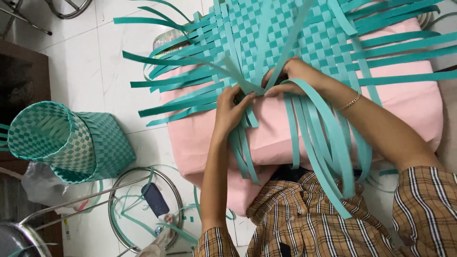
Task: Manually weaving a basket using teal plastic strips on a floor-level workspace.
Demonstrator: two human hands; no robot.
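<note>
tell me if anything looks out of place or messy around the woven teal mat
Short teal strip offcuts lie scattered on the white tiled floor near the round metal stool frame. A finished teal woven basket lies tipped on its side. The flat woven teal mat itself looks even.

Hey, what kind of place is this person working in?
Probably a home craft workspace for basket weaving. Both hands work a teal woven mat on a pink cushion, finished woven baskets stand on the white tiled floor.

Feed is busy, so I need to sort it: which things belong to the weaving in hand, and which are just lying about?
In hand:
left hand
right hand
teal woven mat
loose teal strips
pink cushion underneath

Lying about:
finished woven baskets
metal stool
dark flat object on it
strip offcuts on floor
</note>
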